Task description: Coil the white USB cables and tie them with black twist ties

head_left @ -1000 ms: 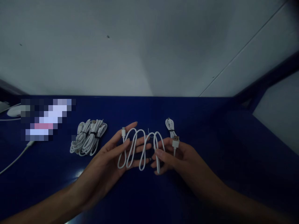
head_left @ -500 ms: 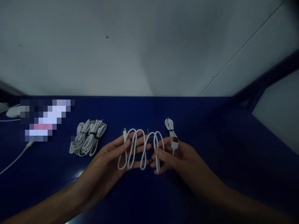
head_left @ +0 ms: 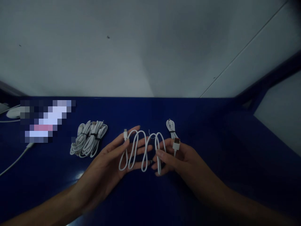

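A white USB cable (head_left: 145, 153) lies in loose, spread loops across both hands above the blue table. My left hand (head_left: 113, 157) supports its left loops on the fingers, with the thumb resting near the small plug (head_left: 125, 134). On the other side, my right hand (head_left: 178, 157) pinches the right loops under its thumb. The wide USB plug (head_left: 176, 144) stands up beside the right hand's fingers. Just behind that hand lies a tied white cable (head_left: 171, 127) on the table. A thin dark wire tie (head_left: 149, 131) shows between the hands, partly hidden.
Several bundled white cables (head_left: 89, 139) with black ties lie left of my hands. Farther left is a blurred-out bright object (head_left: 50, 119) with a white cord (head_left: 14, 164) running from it. A pale wall (head_left: 141, 62) borders the back of the blue table (head_left: 131, 110).
Both hands and the looped cable stay almost in place. A left fingertip has shifted slightly upward behind the loops.
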A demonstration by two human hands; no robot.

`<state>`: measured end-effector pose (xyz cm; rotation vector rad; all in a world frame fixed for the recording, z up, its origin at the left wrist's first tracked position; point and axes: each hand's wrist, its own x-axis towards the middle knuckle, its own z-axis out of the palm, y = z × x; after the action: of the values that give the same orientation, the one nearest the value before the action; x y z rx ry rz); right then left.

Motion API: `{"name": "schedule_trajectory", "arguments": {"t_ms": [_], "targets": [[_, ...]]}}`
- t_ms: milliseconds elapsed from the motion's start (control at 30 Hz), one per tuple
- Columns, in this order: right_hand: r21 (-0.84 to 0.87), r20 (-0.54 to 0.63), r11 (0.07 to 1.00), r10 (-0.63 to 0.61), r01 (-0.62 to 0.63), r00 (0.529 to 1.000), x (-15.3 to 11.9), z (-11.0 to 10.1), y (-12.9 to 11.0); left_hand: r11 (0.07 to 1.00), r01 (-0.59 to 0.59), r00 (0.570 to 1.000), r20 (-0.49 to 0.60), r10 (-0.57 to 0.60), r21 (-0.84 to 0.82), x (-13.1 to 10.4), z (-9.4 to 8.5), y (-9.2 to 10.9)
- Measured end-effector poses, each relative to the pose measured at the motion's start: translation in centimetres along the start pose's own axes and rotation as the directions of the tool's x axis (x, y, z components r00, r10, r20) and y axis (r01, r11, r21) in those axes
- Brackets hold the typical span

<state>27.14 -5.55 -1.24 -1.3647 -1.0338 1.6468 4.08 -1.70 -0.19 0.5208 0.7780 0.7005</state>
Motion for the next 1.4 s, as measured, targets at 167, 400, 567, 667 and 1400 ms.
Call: {"name": "schedule_trajectory", "arguments": {"t_ms": [167, 400, 567, 667, 1400], "targets": [[0.007, 0.0, 1.0, 0.014, -0.014, 1.0, 0.0, 0.0, -0.1, 1.0, -0.012, 1.0, 0.007, 0.012, 0.011, 0.1, -0.1, -0.1], [0.033, -0.002, 0.999, 0.015, -0.015, 1.0, -0.1, 0.0, 0.0, 1.0, -0.003, 1.0, -0.011, 0.003, 0.001, 0.1, -0.2, 0.0], [0.049, 0.004, 0.999, 0.021, -0.021, 1.0, -0.1, 0.0, 0.2, 1.0, -0.006, 1.0, -0.017, 0.006, -0.003, 0.0, -0.2, 0.0], [0.047, 0.007, 0.999, 0.017, -0.017, 1.0, -0.1, 0.0, 0.1, 1.0, 0.0, 1.0, -0.015, 0.0, 0.0, -0.1, -0.2, 0.0], [0.262, -0.007, 0.964, 0.047, -0.043, 0.999, -0.2, 0.0, 0.9, 1.0, 0.0, 0.997, -0.078, -0.002, -0.025, 0.0, -0.2, 0.1]]}}
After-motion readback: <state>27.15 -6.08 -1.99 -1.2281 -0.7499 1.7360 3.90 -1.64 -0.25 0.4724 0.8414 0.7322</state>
